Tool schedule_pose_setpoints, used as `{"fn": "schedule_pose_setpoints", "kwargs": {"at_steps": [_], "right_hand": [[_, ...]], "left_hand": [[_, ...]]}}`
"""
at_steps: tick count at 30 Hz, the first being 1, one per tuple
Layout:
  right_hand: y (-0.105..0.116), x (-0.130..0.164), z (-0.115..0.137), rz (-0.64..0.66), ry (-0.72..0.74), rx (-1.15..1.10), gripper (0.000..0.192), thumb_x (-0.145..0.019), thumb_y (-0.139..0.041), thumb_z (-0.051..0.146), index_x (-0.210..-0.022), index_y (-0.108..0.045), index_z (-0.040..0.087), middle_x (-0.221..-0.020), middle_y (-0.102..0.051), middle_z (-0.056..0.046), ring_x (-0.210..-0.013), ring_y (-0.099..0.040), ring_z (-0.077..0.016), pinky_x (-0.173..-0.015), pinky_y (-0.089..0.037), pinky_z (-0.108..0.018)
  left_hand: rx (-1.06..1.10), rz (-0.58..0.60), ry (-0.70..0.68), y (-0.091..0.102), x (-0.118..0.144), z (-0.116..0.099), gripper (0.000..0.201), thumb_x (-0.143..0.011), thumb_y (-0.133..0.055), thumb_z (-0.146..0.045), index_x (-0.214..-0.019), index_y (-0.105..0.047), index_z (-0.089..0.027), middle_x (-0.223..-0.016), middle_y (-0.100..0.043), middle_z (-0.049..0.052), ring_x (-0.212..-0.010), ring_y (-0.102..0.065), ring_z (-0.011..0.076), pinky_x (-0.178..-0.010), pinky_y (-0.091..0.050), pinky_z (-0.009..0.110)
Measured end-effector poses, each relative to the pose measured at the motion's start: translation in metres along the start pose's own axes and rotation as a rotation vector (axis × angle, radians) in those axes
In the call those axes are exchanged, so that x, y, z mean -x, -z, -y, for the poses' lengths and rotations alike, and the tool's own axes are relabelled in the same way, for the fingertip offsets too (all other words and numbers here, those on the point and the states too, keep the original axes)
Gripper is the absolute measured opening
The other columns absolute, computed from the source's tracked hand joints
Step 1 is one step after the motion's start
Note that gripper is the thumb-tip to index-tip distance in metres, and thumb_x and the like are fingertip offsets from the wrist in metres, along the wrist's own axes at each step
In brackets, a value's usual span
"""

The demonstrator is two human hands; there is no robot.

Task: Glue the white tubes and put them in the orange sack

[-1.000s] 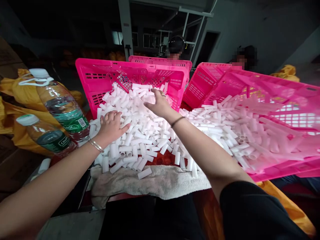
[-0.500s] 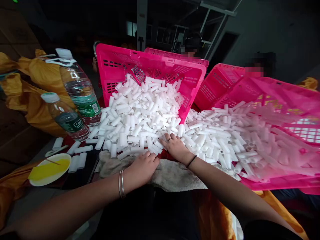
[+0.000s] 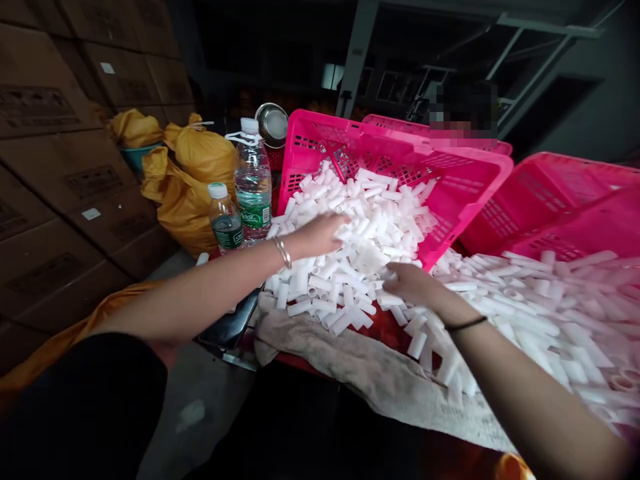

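A heap of short white plastic tubes (image 3: 335, 270) spills out of a tipped pink basket (image 3: 470, 167) onto the table. My left hand (image 3: 323, 235), with silver bangles at the wrist, reaches over the upper part of the heap. Its fingers are smeared by motion and partly lost against the tubes. Lower and to the right, my right hand (image 3: 415, 283) is at the heap's front, fingers bent downward and blurred. Whether either hand grips a tube does not show. A grey towel (image 3: 340, 363) lies along the table's front edge.
Left of the heap stand a large water bottle (image 3: 253, 180) and a smaller bottle (image 3: 226, 223). A phone (image 3: 230, 327) lies below them. Yellow sacks (image 3: 200, 167) and stacked cardboard boxes (image 3: 55, 160) are farther left. More tubes fill another pink basket (image 3: 560, 200); a person sits behind.
The view has swung left. My left hand has gone from the towel edge up over the heap. My right hand has moved off the front tubes, and some tubes there have shifted.
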State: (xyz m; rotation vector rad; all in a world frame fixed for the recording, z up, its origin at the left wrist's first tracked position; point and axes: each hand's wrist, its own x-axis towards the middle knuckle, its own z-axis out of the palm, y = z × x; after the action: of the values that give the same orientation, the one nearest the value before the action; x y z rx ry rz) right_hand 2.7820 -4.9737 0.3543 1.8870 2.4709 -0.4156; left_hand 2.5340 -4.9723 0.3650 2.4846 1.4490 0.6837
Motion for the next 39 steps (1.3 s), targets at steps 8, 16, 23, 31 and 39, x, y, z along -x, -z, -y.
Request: {"fn": "schedule_pose_setpoints", "kwargs": {"at_steps": [8,16,23,31,39], "right_hand": [[0.083,-0.059,0.043,-0.613,-0.064,-0.223,0.096,-0.084,-0.064,0.051,-0.153,-0.021,-0.001,-0.149,-0.034,-0.035,-0.134,-0.043,-0.0396,-0.1,-0.042,-0.051],[-0.003,-0.006,0.044,-0.617,0.45,-0.173,0.065,-0.082,-0.063,0.048,-0.137,-0.047,0.017,-0.141,-0.047,-0.023,-0.133,-0.047,-0.0381,-0.103,-0.046,-0.055],[-0.1,0.053,0.096,-0.42,0.522,-0.289,0.051,-0.091,-0.054,0.043,-0.134,-0.048,0.016,-0.145,-0.043,-0.021,-0.133,-0.049,-0.0332,-0.107,-0.047,-0.052],[-0.15,0.033,0.218,-0.113,0.712,-0.157,0.066,-0.083,-0.069,0.04,-0.141,-0.048,0.017,-0.151,-0.042,-0.019,-0.137,-0.042,-0.036,-0.111,-0.039,-0.052],[-0.156,-0.006,0.261,-0.07,0.789,0.017,0.068,-0.075,-0.079,0.044,-0.129,-0.055,0.012,-0.132,-0.057,-0.018,-0.124,-0.05,-0.0345,-0.102,-0.045,-0.047]], "left_hand": [[-0.158,0.031,0.112,0.107,0.122,-0.011,0.057,-0.087,-0.059,-0.046,-0.138,-0.049,-0.022,-0.136,-0.058,0.009,-0.124,-0.055,0.0306,-0.105,-0.044,0.043],[-0.05,0.032,0.814,0.048,0.305,0.104,0.123,-0.065,-0.068,-0.074,-0.157,-0.009,-0.016,-0.163,-0.019,0.021,-0.149,-0.022,0.0419,-0.117,-0.03,0.056],[0.315,-0.154,0.709,0.007,0.325,0.148,0.126,-0.063,-0.068,-0.076,-0.156,-0.012,-0.013,-0.16,-0.024,0.022,-0.147,-0.028,0.0379,-0.119,-0.029,0.051],[0.27,-0.245,0.891,0.028,0.234,0.205,0.063,-0.091,-0.045,-0.049,-0.144,-0.042,-0.014,-0.137,-0.059,0.014,-0.123,-0.058,0.0243,-0.103,-0.046,0.034],[0.112,-0.047,0.885,0.017,0.203,0.214,0.054,-0.079,-0.063,-0.029,-0.129,-0.054,-0.012,-0.119,-0.068,0.018,-0.105,-0.066,0.0306,-0.086,-0.05,0.035]]}}
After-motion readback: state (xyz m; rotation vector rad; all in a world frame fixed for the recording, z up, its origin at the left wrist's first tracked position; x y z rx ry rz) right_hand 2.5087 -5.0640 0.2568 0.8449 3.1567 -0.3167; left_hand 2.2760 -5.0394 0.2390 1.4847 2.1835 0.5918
